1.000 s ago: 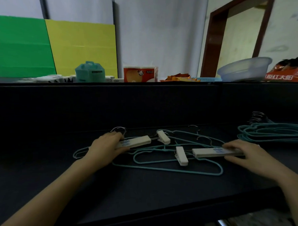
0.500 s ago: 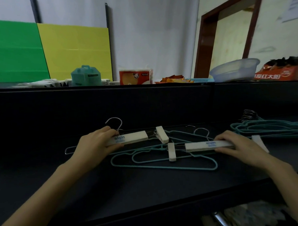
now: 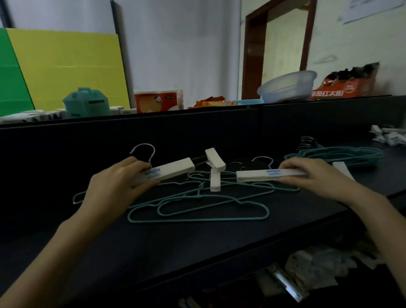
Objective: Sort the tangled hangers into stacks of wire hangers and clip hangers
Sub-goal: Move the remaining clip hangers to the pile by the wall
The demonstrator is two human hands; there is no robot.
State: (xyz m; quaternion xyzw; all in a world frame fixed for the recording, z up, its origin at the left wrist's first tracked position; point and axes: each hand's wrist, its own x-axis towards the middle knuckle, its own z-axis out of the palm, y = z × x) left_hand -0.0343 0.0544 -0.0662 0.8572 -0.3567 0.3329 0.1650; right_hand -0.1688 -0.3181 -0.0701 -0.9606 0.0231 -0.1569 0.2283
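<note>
Two white clip hangers hang just above a tangle of teal wire hangers (image 3: 207, 207) on the dark table (image 3: 194, 241). My left hand (image 3: 118, 185) grips the left clip hanger (image 3: 171, 169) by its bar, below its metal hook. My right hand (image 3: 321, 176) pinches the right clip hanger (image 3: 265, 175) at its right end. Between the bars sit two white clips (image 3: 215, 159), one raised, one hanging. A stack of teal wire hangers (image 3: 335, 156) lies at the back right.
A dark partition wall (image 3: 198, 130) rises behind the table. On top of it stand a teal box (image 3: 84, 103), an orange pack (image 3: 157, 101) and a blue basin (image 3: 287, 86). White items (image 3: 396, 137) lie at the far right. Clutter sits below the table's front edge.
Both hands have lifted the white clip hangers up off the teal wire tangle. The left hanger now tilts upward, with its hook standing clear.
</note>
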